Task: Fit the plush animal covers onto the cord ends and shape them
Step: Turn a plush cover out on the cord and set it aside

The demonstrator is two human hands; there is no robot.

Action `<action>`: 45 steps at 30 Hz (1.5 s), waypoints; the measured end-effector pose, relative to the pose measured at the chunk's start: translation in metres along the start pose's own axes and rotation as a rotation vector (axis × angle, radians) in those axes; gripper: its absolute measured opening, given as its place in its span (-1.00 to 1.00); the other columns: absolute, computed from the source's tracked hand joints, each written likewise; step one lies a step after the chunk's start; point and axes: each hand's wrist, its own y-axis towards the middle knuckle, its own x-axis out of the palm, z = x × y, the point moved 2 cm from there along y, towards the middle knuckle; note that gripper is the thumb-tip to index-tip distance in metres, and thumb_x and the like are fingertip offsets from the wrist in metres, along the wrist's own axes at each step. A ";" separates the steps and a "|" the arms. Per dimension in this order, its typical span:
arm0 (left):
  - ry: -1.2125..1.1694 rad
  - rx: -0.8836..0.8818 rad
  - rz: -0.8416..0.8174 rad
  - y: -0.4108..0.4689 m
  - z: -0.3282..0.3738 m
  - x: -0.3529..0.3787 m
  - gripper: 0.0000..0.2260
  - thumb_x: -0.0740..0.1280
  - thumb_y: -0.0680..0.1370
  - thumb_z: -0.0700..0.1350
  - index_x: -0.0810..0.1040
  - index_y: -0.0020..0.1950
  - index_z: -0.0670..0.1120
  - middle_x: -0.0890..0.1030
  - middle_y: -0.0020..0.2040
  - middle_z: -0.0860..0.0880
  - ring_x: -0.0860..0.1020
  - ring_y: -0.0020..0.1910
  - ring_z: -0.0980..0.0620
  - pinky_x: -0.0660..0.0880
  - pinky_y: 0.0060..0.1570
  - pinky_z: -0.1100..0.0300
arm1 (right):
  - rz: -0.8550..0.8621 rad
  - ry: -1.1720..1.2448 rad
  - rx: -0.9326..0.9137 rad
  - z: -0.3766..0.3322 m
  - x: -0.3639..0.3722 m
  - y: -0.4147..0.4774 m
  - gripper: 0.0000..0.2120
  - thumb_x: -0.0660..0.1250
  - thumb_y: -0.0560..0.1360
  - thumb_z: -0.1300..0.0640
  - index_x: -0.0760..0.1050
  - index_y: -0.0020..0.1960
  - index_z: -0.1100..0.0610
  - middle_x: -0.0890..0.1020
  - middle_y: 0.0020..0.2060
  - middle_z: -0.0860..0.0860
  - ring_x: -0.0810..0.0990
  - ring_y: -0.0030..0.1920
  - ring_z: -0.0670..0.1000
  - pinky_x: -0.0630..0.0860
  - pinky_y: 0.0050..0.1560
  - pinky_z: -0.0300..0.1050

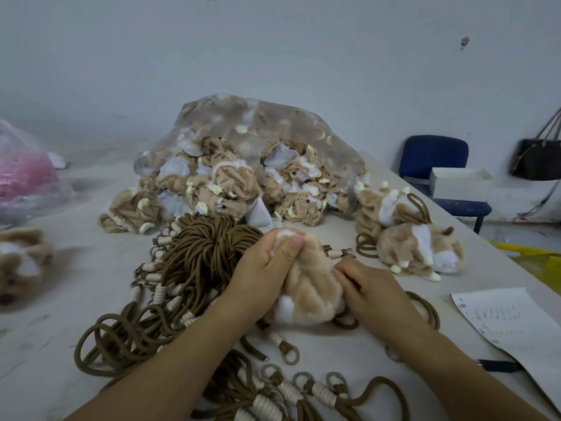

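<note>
A tan and white plush animal cover (pixel 306 290) sits on the table in front of me, between both hands. My left hand (pixel 270 268) grips its upper end, thumb and fingers pinching white fluff at the top. My right hand (pixel 368 294) holds its right side with curled fingers. A brown cord (pixel 425 308) loops out from under the cover on the right, and a cord end with a white wrap and metal ring (pixel 287 349) pokes out below. A heap of brown cords (pixel 194 253) lies to the left.
A clear plastic bag (pixel 252 147) spills inside-out plush covers behind the cords. Two finished plush animals (pixel 406 238) lie at the right. More ringed cord ends (pixel 291 390) lie near me. A sheet of paper (pixel 510 323) lies at the right edge, and a blue chair (pixel 437 159) stands beyond.
</note>
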 end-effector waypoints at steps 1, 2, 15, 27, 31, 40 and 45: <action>-0.011 0.001 0.009 0.000 -0.001 0.001 -0.76 0.25 0.48 0.18 0.62 -0.02 0.12 0.68 -0.06 0.13 0.64 -0.05 0.19 0.55 -0.09 0.33 | -0.008 0.020 0.026 -0.001 0.002 0.000 -0.72 0.12 0.56 -0.11 0.45 -0.18 0.03 0.53 -0.40 -0.08 0.50 -0.34 -0.05 0.42 -0.32 -0.13; -0.026 0.000 0.018 -0.001 -0.002 0.003 -0.73 0.24 0.48 0.17 0.61 0.00 0.06 0.68 -0.07 0.10 0.64 -0.07 0.17 0.55 -0.10 0.31 | -0.018 0.041 0.052 -0.001 0.003 0.000 -0.80 0.17 0.57 -0.01 0.45 -0.18 0.02 0.54 -0.38 -0.06 0.50 -0.34 -0.05 0.43 -0.29 -0.05; -0.045 -0.005 0.183 -0.005 -0.010 0.008 -0.68 0.19 0.48 0.21 0.55 -0.12 -0.01 0.67 -0.24 0.12 0.63 -0.25 0.19 0.53 -0.27 0.34 | -0.084 0.107 0.086 0.006 0.005 0.003 -0.75 0.17 0.58 0.02 0.33 -0.27 -0.13 0.52 -0.38 -0.08 0.48 -0.33 -0.08 0.42 -0.28 -0.05; -0.032 -0.042 0.096 -0.002 -0.013 0.004 -0.57 0.17 0.48 0.26 0.58 -0.02 -0.07 0.68 -0.14 0.00 0.66 -0.11 0.07 0.57 -0.14 0.25 | 0.007 0.058 -0.017 0.009 -0.005 0.005 -0.67 -0.01 0.47 -0.31 0.39 -0.22 -0.15 0.55 -0.29 -0.19 0.51 -0.30 -0.14 0.37 -0.33 -0.26; -0.048 -0.073 0.051 -0.002 -0.014 0.005 -0.57 0.15 0.52 0.30 0.61 -0.05 -0.01 0.69 -0.11 -0.04 0.66 -0.06 0.02 0.60 -0.05 0.15 | 0.027 0.034 -0.058 0.007 -0.009 0.006 -0.67 0.01 0.51 -0.32 0.41 -0.20 -0.17 0.50 -0.43 -0.19 0.51 -0.33 -0.17 0.37 -0.35 -0.26; 0.013 -0.136 -0.041 -0.002 -0.007 0.003 -0.65 0.16 0.50 0.16 0.57 -0.31 0.01 0.58 -0.36 -0.02 0.57 -0.30 0.05 0.53 -0.19 -0.02 | 0.036 -0.123 -0.139 0.003 -0.013 0.007 -0.57 0.05 0.53 -0.23 0.48 -0.26 0.02 0.44 -0.46 -0.19 0.47 -0.35 -0.20 0.35 -0.38 -0.38; 0.010 -0.161 0.005 -0.002 -0.011 0.011 -0.66 0.16 0.47 0.22 0.64 -0.22 0.08 0.68 -0.22 0.00 0.65 -0.10 0.09 0.57 0.05 0.06 | -0.018 0.106 0.037 -0.005 0.004 0.004 -0.86 0.25 0.49 0.03 0.51 -0.20 0.03 0.55 -0.39 -0.09 0.52 -0.32 -0.11 0.41 -0.33 -0.17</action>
